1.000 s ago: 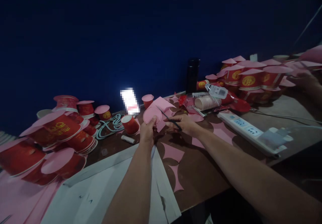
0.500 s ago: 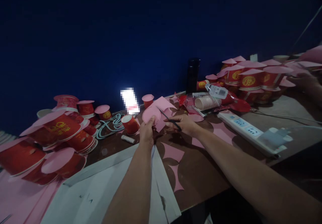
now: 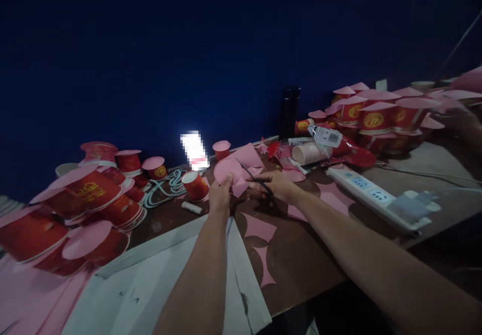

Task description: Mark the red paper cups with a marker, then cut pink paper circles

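Over the table [image 3: 301, 269], pink paper [image 3: 225, 168] is pinched by the fingers of the left hand [image 3: 220, 194] and scissors [image 3: 259, 180] are clasped by the right hand [image 3: 279, 186], the round cut seeming, dimly seen, unfinished, with many capped cups [image 3: 372, 120] already amassed and an open cup [image 3: 195, 188] left bare.

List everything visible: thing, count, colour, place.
Pink-topped cups: many, red, across table
Open cup: one, red, centre
Cup stack: one, pale, right
Bottle: one, black, back
Power strip: one, white, right
Coiled cable: one, pale, left
Tube: one, white, centre
Bright patch: one, white, back
Panel: one, white, front
Paper scraps: several, pink, table
Table: one, brown, below
Held paper: one, pink, centre
Scissors: one, dark, centre
Co-worker's hand: one, right
Left hand: one, on paper
Right hand: one, on scissors
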`<state>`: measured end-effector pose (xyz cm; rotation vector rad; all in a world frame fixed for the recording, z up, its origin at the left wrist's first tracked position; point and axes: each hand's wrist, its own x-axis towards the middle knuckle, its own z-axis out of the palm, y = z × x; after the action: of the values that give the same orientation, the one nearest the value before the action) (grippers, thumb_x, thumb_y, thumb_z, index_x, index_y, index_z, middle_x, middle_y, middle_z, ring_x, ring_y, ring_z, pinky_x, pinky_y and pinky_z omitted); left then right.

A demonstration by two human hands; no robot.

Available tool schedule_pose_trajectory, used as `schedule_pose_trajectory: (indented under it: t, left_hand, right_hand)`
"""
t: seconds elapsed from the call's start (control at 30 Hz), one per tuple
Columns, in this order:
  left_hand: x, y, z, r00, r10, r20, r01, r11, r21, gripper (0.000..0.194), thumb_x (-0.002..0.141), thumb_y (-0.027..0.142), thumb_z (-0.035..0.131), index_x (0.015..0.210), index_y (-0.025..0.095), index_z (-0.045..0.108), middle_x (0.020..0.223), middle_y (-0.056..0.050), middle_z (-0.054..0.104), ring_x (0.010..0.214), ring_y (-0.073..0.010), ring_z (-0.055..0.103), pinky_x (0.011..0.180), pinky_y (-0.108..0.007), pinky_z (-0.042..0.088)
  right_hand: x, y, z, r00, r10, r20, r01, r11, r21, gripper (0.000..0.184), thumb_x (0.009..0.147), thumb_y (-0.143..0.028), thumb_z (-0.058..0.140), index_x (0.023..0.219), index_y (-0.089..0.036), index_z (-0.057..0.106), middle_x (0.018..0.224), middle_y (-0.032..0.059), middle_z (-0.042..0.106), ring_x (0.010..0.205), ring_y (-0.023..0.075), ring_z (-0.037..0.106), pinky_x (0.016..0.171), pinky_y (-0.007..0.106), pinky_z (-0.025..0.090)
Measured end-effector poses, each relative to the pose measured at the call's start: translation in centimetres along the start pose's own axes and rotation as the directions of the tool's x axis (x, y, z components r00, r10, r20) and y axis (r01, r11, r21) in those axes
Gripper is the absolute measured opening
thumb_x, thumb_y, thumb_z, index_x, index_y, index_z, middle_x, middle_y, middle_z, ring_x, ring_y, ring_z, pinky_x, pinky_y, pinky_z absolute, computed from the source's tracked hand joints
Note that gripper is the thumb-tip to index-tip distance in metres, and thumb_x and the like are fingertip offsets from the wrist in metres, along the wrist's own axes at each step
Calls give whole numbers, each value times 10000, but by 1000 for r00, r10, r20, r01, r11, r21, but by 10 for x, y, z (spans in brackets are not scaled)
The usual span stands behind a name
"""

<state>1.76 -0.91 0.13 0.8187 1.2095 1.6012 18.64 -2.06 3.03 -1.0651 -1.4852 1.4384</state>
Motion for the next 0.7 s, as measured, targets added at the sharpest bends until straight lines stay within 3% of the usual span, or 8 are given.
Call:
schedule_pose_trajectory:
  t: [0.27, 0.47, 0.7]
  left_hand:
    - [-4, 5, -1, 991, 83, 104, -99, 983, 155, 420, 600, 443, 721, 843, 103, 670, 722, -62, 642, 586, -138, 558, 562, -266, 441]
    - [-3, 2, 0, 997, 5, 79, -11, 997, 77, 441, 554, 439, 753, 838, 113, 666, 632, -35, 614, 526, -132, 545, 536, -264, 429]
    - [-3, 2, 0, 995, 10, 95, -16, 998, 59, 461, 554, 455, 751, 849, 111, 664, 626, -32, 614, 522, -124, 539, 513, -249, 423]
  right_hand:
    - [1, 1, -6, 999, -31, 21, 31, 999, -6, 554, 609, -429, 759, 1045, -96, 680, 581, -17, 539, 470, 61, 453, 452, 206, 350]
    - [1, -2, -4, 1000, -12, -7, 12, 1000, -13, 553, 587, -429, 773, 1018, -93, 693, 595, -16, 535, 464, 55, 442, 447, 209, 341]
    - [0, -4, -1, 1000, -16, -18, 16, 999, 28, 525, 579, -420, 779, 992, -105, 704, 605, -15, 543, 458, 52, 435, 450, 211, 363]
